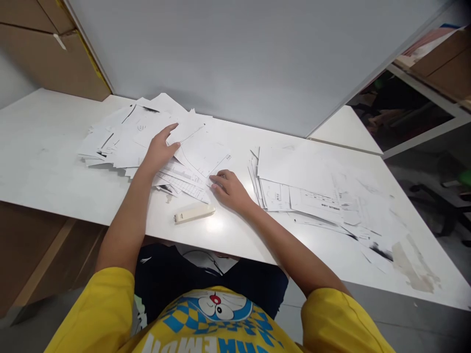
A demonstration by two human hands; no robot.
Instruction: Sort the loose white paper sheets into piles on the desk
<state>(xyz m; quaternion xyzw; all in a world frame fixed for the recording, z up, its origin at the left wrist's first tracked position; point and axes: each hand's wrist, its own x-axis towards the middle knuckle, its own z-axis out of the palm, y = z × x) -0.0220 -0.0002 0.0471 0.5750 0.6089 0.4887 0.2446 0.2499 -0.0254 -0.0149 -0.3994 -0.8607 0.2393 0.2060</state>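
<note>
My left hand [161, 148] rests on the left spread of papers, its thumb and index finger apart at the left edge of a printed sheet of paper [206, 149]. At that sheet's near corner, my right hand [231, 191] has its fingers and thumb closed on the paper. Beneath the sheet, more printed pages [182, 179] with tables fan out toward me. A cream stapler [195, 214] lies on the white table just in front of these pages, apart from both hands.
A loose pile of papers [128, 132] lies at the left. Another spread of papers [305, 181] covers part of the table's right side. A grey panel [221, 59] rises along the back. Cardboard boxes [44, 54] stand at the far left, and a shelf [415, 132] is at the right.
</note>
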